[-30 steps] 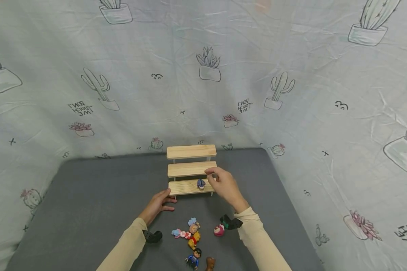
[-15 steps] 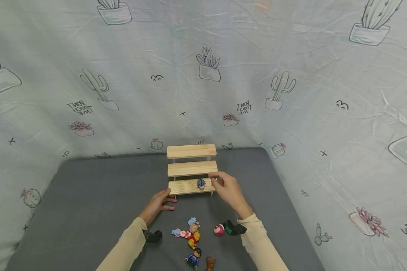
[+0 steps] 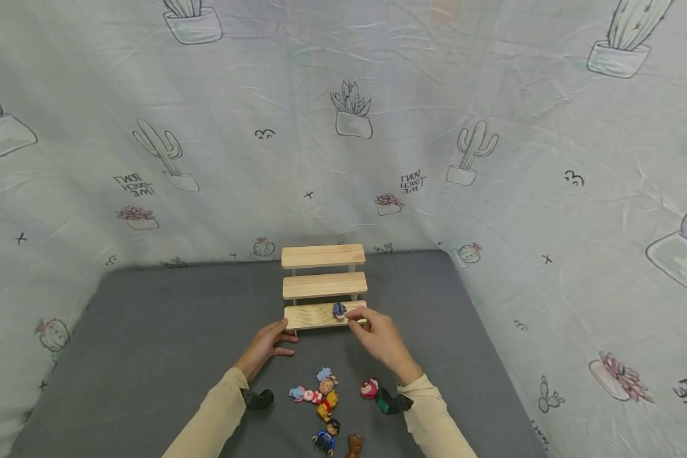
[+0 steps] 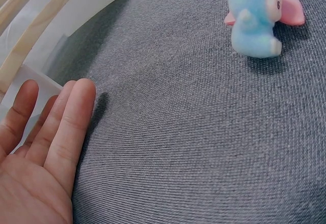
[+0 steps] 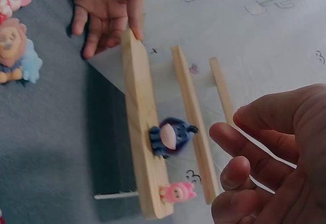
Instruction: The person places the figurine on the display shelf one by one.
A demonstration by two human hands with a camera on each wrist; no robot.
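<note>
Small pink figure (image 5: 178, 192) standing on the lowest step of the three-step wooden rack (image 3: 323, 286), at that step's right end, just right of a blue-grey figure (image 5: 170, 135) on the same step; the two close together, contact between them not discernible. Right hand (image 3: 378, 334) just near and right of the pink figure, fingers (image 5: 239, 140) loosely curled with a gap between thumb and fingertips, holding nothing in the right wrist view; in the head view the fingertips close to the step's right end, contact with figure or step not determinable. Left hand (image 3: 266, 345) at the left near corner of the lowest step, fingers (image 4: 66, 124) straight and together, palm down on the grey mat (image 3: 149, 331), one fingertip against the step's left end in the right wrist view; nothing gripped. Middle and top steps of the rack bare wood, rising toward the far side. On the mat near the two forearms, a loose cluster of small figures: a pink-and-blue one (image 3: 305, 395), a lion-like yellow one (image 3: 327, 402), a red round one (image 3: 369, 388), a dark-haired one in blue (image 3: 327, 436) and a brown one (image 3: 354, 445) at the near edge of view. Pale cloth printed with cacti (image 3: 469, 95) hanging behind and to both sides of the mat.
</note>
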